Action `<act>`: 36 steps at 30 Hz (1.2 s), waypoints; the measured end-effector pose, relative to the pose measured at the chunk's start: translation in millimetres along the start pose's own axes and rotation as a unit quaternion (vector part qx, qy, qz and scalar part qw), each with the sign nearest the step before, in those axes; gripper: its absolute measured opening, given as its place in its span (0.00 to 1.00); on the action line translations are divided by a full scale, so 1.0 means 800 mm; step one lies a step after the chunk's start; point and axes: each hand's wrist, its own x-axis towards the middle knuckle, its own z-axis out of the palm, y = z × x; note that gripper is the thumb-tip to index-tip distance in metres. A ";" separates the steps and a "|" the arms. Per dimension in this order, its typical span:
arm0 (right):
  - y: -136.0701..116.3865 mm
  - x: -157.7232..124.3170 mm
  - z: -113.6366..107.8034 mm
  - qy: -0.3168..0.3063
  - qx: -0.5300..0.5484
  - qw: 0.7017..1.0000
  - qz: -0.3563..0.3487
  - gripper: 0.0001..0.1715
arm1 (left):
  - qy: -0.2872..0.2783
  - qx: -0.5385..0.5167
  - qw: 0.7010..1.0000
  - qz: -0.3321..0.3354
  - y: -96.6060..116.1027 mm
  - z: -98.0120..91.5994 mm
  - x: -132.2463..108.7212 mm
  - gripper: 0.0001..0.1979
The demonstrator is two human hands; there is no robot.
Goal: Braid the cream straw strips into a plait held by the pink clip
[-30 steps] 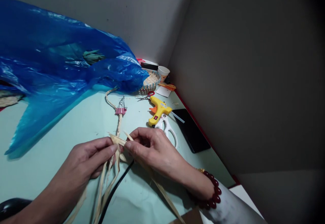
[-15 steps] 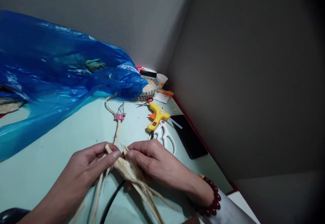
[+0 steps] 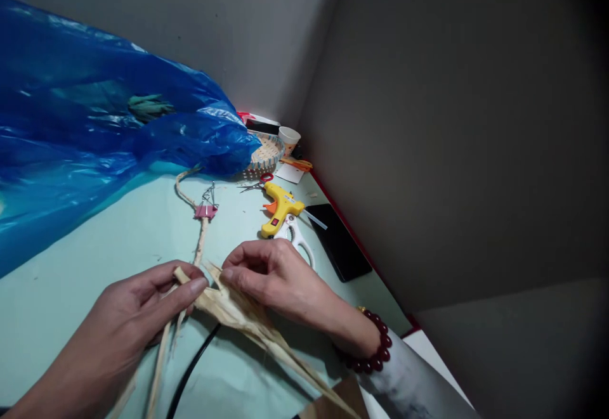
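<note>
A pale dried husk (image 3: 252,321), looking like corn husk, stretches between my two hands and trails toward the lower right. My left hand (image 3: 143,308) pinches one side of its upper end between thumb and fingers, along with narrow strips (image 3: 160,362) that hang below. With thumb and forefinger, my right hand (image 3: 283,283) grips the other side of the husk's split end. Just beyond my left fingertips runs a thin braided cord (image 3: 202,239). A pink binder clip (image 3: 206,212) grips this cord on the table.
A yellow glue gun (image 3: 281,208) lies by white-handled shears (image 3: 299,244) and small red-handled scissors (image 3: 265,178). A black phone-like slab (image 3: 340,241) is at right. Behind are a woven basket (image 3: 266,153), a paper cup (image 3: 288,137) and a blue plastic bag (image 3: 95,108). A black cable (image 3: 193,368) runs below my hands.
My view has shifted, so the scene sits further left and higher. Both hands keep their pinch, the gap between them slightly wider. The husk's tail has swung out to the right.
</note>
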 end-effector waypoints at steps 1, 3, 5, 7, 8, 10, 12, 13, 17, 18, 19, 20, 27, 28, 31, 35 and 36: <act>0.002 0.000 0.000 0.006 0.010 1.000 -0.008 0.11 | 0.007 -0.003 1.000 -0.001 0.000 0.001 0.000 0.18; 0.006 0.001 0.000 0.019 0.030 0.999 -0.015 0.11 | 0.019 -0.011 1.000 -0.001 -0.002 0.002 0.001 0.16; 0.008 0.002 0.000 0.027 0.043 0.999 -0.013 0.11 | 0.021 -0.025 0.999 -0.003 -0.003 0.002 0.001 0.15; 0.010 0.003 0.002 0.031 0.052 0.998 -0.004 0.11 | 0.020 -0.060 0.998 -0.022 -0.003 0.002 0.000 0.15; 0.011 0.004 0.003 0.034 0.053 0.998 -0.001 0.11 | 0.017 -0.088 0.995 -0.039 -0.002 0.001 -0.001 0.17; 0.012 0.005 0.007 0.045 0.051 0.998 -0.003 0.10 | 0.003 -0.152 0.985 -0.075 0.001 0.001 -0.003 0.23; 0.013 0.006 0.011 0.049 0.058 0.997 0.000 0.11 | -0.011 -0.190 0.978 -0.089 0.005 0.003 -0.005 0.27; 0.014 0.007 0.013 0.048 0.069 0.996 0.006 0.13 | -0.014 -0.188 0.978 -0.084 0.008 0.004 -0.006 0.27; 0.014 0.009 0.021 0.030 0.121 0.992 0.037 0.19 | 0.001 -0.113 0.993 -0.027 0.016 0.008 -0.005 0.20; 0.014 0.009 0.022 0.030 0.126 0.991 0.039 0.20 | 0.004 -0.101 0.995 -0.017 0.017 0.008 -0.005 0.19; 0.014 0.009 0.022 0.031 0.131 0.990 0.041 0.20 | 0.002 -0.097 0.995 -0.013 0.018 0.007 -0.004 0.18; 0.014 0.008 0.023 0.031 0.137 0.989 0.043 0.20 | -0.003 -0.100 0.995 -0.014 0.018 0.007 -0.003 0.18; 0.012 0.009 0.024 0.027 0.141 0.988 0.058 0.16 | -0.029 -0.098 0.995 -0.008 0.014 0.001 0.001 0.15; 0.012 0.009 0.024 0.023 0.143 0.987 0.063 0.16 | -0.026 -0.096 0.995 -0.003 0.015 0.001 0.001 0.15; 0.013 0.011 0.024 0.015 0.142 0.987 0.068 0.11 | -0.020 -0.096 0.995 -0.002 0.019 0.003 0.001 0.14; 0.012 0.010 0.023 0.016 0.112 0.992 0.063 0.07 | -0.015 -0.097 0.995 -0.014 0.023 0.004 0.000 0.14; 0.011 0.009 0.022 0.016 0.108 0.992 0.066 0.07 | -0.016 -0.096 0.995 -0.016 0.022 0.004 0.000 0.14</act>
